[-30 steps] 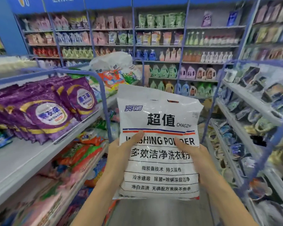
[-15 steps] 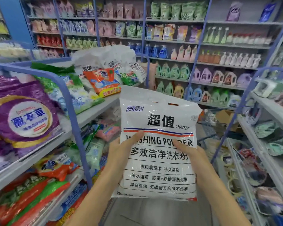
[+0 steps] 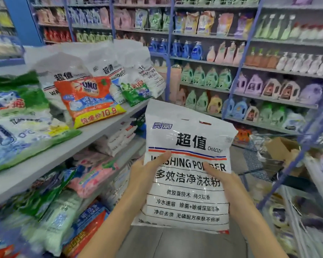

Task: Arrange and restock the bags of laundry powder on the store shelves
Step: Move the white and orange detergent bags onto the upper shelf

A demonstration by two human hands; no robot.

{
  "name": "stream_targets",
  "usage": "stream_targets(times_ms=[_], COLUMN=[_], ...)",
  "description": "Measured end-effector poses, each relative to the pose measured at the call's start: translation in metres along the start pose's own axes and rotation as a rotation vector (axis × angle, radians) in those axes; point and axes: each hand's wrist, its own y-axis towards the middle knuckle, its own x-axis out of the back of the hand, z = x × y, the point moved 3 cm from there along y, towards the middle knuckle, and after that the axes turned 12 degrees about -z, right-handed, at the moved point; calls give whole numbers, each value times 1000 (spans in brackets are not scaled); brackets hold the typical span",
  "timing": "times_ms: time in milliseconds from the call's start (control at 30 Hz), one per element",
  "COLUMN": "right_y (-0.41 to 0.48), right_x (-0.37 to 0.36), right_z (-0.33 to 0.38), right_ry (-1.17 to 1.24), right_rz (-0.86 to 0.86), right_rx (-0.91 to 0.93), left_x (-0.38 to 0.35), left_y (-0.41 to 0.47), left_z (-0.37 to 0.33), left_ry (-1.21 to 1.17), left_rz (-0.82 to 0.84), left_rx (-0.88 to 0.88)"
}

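Note:
I hold a white bag of washing powder (image 3: pixel 189 140) upright in front of me, over the aisle floor. My left hand (image 3: pixel 144 174) grips its left edge with the thumb across the front. My right hand (image 3: pixel 223 180) grips its right edge the same way. To the left, the grey upper shelf (image 3: pixel 93 135) carries matching white bags (image 3: pixel 104 60) stacked at the back, an orange OMO bag (image 3: pixel 88 98) in front of them, and green bags (image 3: pixel 13 116) nearer to me.
Lower shelves on the left hold pink, green and orange powder bags (image 3: pixel 90 175). Detergent bottles (image 3: pixel 203 77) fill the far wall shelving. A wire cart with a cardboard box (image 3: pixel 282 148) stands in the aisle on the right, next to blue shelf posts (image 3: pixel 295 157).
The view has moved forward along the aisle: the purple bags have left the frame and the white stacked bags are now close on the left. Both hands keep the same hold on the bag.

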Motion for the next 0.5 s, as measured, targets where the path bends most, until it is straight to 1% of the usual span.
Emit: stream_targets(times_ms=[67,233,333,500], right_y=[44,145,184,228], right_x=[-2,-30,-63,-123], right_z=[10,41,44,35], right_ry=[-23,-71,-111,-164], right_rz=[36,207,369,540], right_rx=[-13,-35,-69,-109], left_x=[-22,-55,-53,-32], left_y=[24,74,99,136], left_z=[-3,-22,-30,-37], left_ry=[-18,-59,-83,-114], left_rz=[-49,-210,-339,-508], left_rx=[14,7,-14,-19])
